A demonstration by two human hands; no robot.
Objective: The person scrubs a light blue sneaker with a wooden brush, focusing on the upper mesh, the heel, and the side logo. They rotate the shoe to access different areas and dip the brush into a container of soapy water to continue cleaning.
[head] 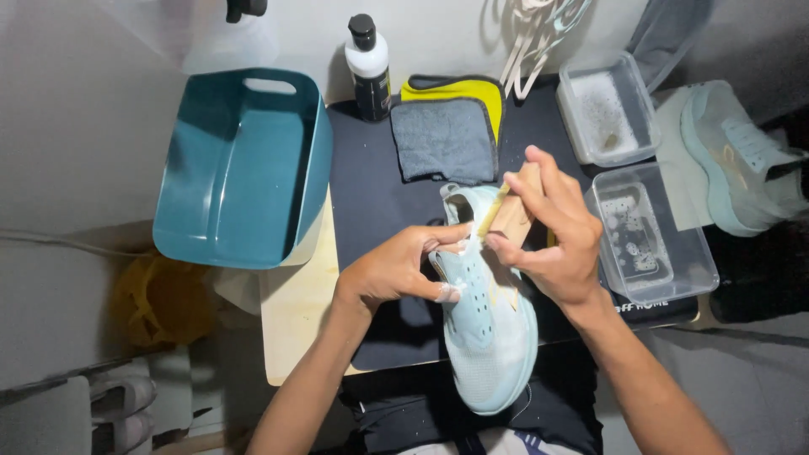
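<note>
A light blue sneaker [491, 333] lies on a dark mat [371, 198], toe toward me, with foam on its upper. My left hand [396, 268] grips the sneaker at its collar. My right hand [556, 232] is closed on a wooden-handled brush [508, 216], pressed against the shoe's opening near the heel.
A teal plastic basin [240, 168] stands at the left. A black-and-white bottle [369, 67] and grey and yellow cloths [447, 126] lie behind the shoe. Two clear containers [649, 232] with soapy water sit at the right, beside a second sneaker [737, 160]. Laces [531, 34] hang at the back.
</note>
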